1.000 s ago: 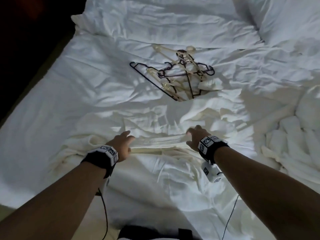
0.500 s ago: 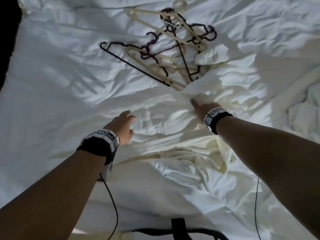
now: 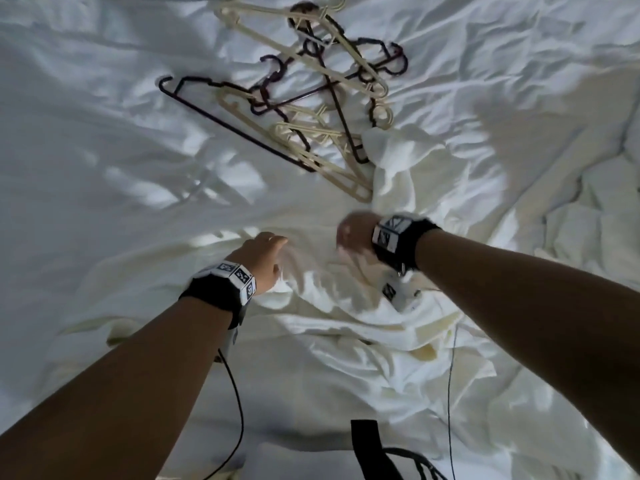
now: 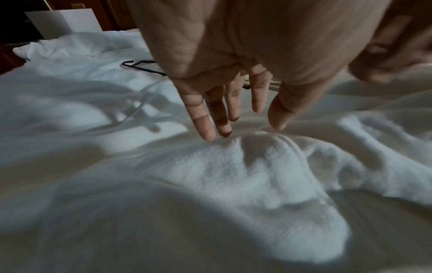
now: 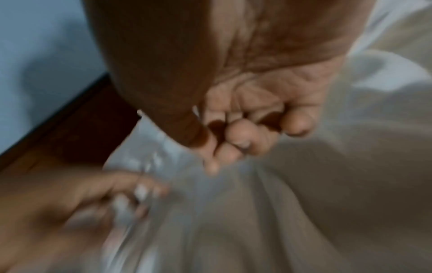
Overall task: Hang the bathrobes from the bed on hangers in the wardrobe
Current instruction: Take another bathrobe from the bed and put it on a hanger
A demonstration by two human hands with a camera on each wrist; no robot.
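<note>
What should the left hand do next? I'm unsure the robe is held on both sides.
Probably close the left hand on the bathrobe fold below: its fingers are straight, fingertips just at the cloth, while the right hand already pinches fabric.

The person's forearms are bare, with no sleeves. Each wrist wears a black band (image 3: 405, 242) topped by a white block (image 3: 237, 277) printed with black square markers. A thin black cable (image 3: 239, 403) hangs below the left wrist, another (image 3: 450, 386) below the right.

bed (image 3: 86, 140): rumpled | on it: bathrobe (image 3: 346, 327), tangled hangers (image 3: 304, 98), perhaps five
</note>
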